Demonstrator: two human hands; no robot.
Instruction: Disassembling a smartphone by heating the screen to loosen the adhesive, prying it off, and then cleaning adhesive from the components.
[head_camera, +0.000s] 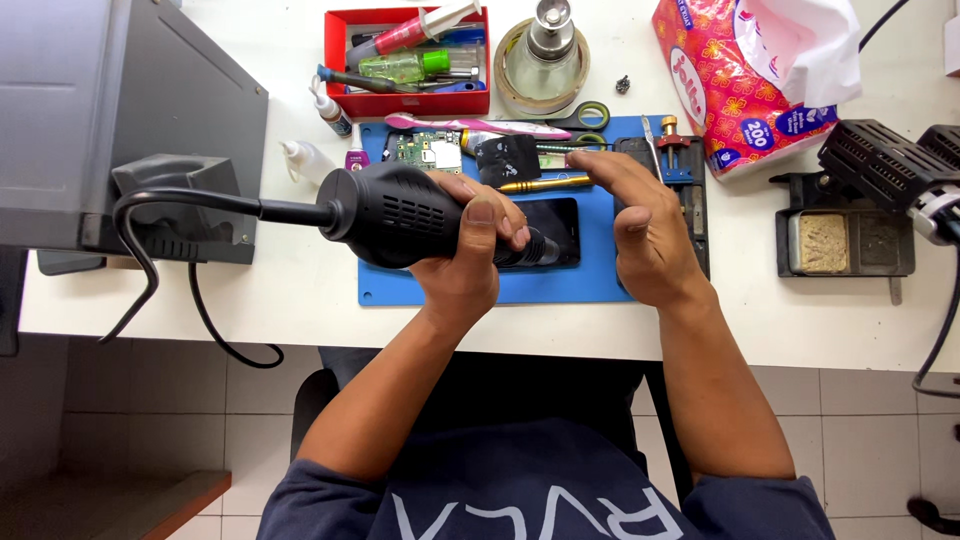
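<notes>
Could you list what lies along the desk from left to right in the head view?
Grey station box → black hot-air handle in the left hand → right hand → tissue pack → black stand.

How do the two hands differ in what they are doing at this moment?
The left hand is closed in a full grip around the black hot-air handpiece; the right hand is open, fingers stretched flat, holding nothing. The left hand sits over the dark phone; the right hand lies beside it, near the brass-coloured tool. Both are above the blue mat.
</notes>
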